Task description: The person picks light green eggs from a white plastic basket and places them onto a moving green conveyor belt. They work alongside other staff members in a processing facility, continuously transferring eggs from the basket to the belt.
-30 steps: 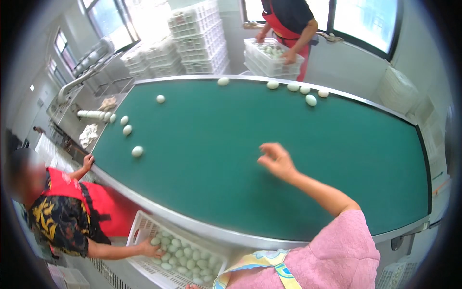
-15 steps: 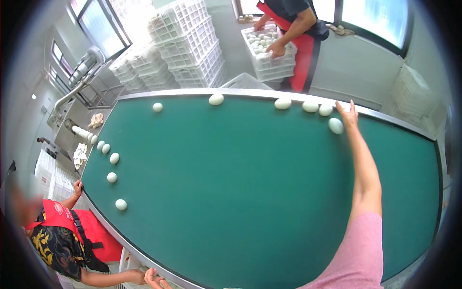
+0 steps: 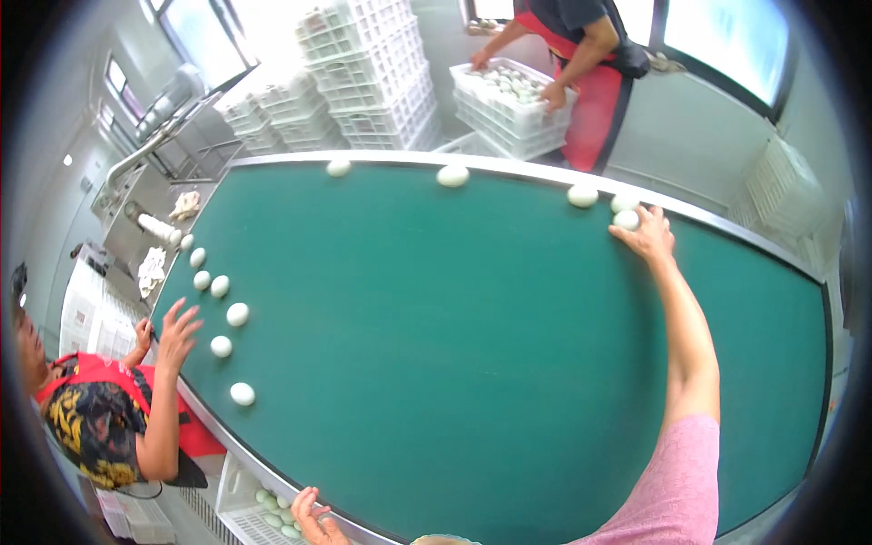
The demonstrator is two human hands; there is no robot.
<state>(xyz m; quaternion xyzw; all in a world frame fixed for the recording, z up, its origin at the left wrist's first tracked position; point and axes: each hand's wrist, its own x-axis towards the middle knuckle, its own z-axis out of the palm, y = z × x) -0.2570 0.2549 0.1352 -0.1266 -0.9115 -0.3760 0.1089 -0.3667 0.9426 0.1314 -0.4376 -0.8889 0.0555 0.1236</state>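
Observation:
My right hand (image 3: 647,238) reaches far across the green table (image 3: 472,345) to its far steel rim, arm fully stretched. Its fingertips touch a white egg (image 3: 625,219), and two more eggs (image 3: 582,195) lie just beside it along the rim. Fingers look spread, not closed around the egg. My left hand (image 3: 312,516) hovers at the near edge with fingers apart, above a white crate (image 3: 238,490) holding several pale eggs. My pink sleeve (image 3: 672,490) shows at the bottom.
Several eggs (image 3: 221,346) lie along the table's left side, where a co-worker's raised hand (image 3: 177,329) is. Two eggs (image 3: 452,175) rest at the far rim. Another person in a red apron (image 3: 595,91) handles an egg crate (image 3: 513,95) beside stacked white crates (image 3: 372,73).
My right arm has stretched from mid-table to the far rim and now rests by the eggs there. The co-worker's hand has lifted from the near crate toward the left eggs.

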